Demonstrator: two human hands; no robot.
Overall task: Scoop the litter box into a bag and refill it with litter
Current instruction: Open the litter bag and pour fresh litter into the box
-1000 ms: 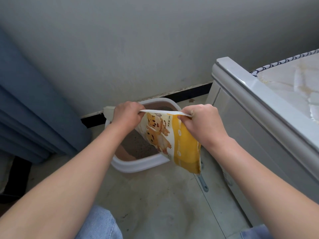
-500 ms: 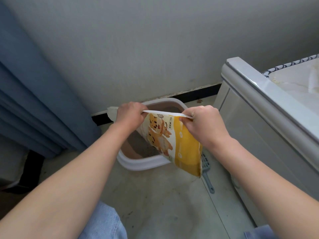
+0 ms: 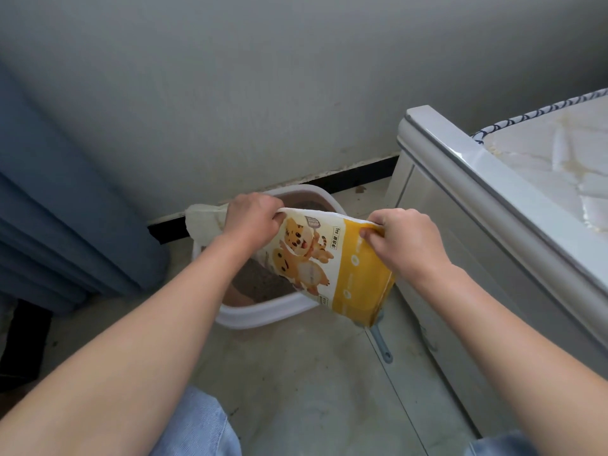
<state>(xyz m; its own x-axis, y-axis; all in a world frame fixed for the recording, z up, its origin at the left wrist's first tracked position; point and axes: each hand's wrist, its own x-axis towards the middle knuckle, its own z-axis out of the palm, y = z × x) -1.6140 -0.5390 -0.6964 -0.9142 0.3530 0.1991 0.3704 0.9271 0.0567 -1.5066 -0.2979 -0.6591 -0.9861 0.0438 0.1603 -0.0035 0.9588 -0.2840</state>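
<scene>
A yellow and white litter bag (image 3: 332, 268) printed with cartoon tigers hangs over the litter box (image 3: 263, 315), a white tray with a brown inside and grey litter (image 3: 253, 284), standing on the floor by the wall. My left hand (image 3: 253, 222) pinches the bag's top edge at its left end. At the right end of that edge my right hand (image 3: 404, 238) pinches it too. The bag's top looks sealed and stretched flat between both hands. A grey scoop (image 3: 381, 340) lies on the floor under the bag's lower corner, only its handle showing.
A white cabinet (image 3: 460, 245) with a patterned top stands close on the right. A blue curtain (image 3: 65, 225) hangs at the left. A pale plastic bag (image 3: 204, 222) lies by the tray's far left rim. My knees in jeans (image 3: 197, 426) show at the bottom.
The view has shifted slightly, so the tray and hands sit a little further right in frame. Both hands keep the same hold on the bag's top edge.
</scene>
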